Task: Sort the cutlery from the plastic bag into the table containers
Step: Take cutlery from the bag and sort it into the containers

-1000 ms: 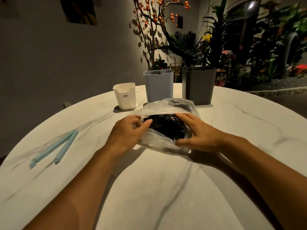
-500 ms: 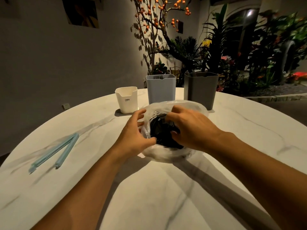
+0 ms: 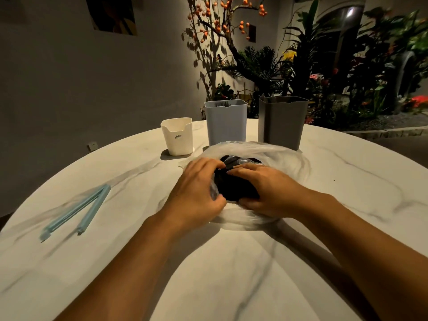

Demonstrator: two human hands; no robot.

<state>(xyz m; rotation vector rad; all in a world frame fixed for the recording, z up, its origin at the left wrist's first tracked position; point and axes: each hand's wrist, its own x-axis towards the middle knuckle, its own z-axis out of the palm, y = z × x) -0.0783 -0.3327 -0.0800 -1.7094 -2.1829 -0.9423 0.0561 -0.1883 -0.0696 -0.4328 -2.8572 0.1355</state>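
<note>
We have both hands at the mouth of the thin, clear, crinkled plastic bag [image 3: 273, 156], which lies on the round white marble-veined table [image 3: 231, 262] just in front of the three containers. Our left hand [image 3: 196, 188] has its fingers curled round the near-left edge of the film, pinching it, while our right hand [image 3: 266, 188] curls over the dark heap of black cutlery [image 3: 234, 188] inside; whether those fingers have closed on a single piece we cannot tell. We judge the bag soft, light and slippery, with no shape of its own, so one hand should hold its rim open. The cutlery looks like light, stiff plastic, probably tangled, and is best drawn out by a handle, one piece at a time. Behind the bag stand a small cream plastic cup [image 3: 177, 137], a taller pale blue rectangular bin [image 3: 225, 123] and a dark grey rectangular bin [image 3: 281, 122]. The only writing we can read is "CRBW" on the cream cup. A pale blue plastic bag clip [image 3: 78, 212] lies open well to the left.
</note>
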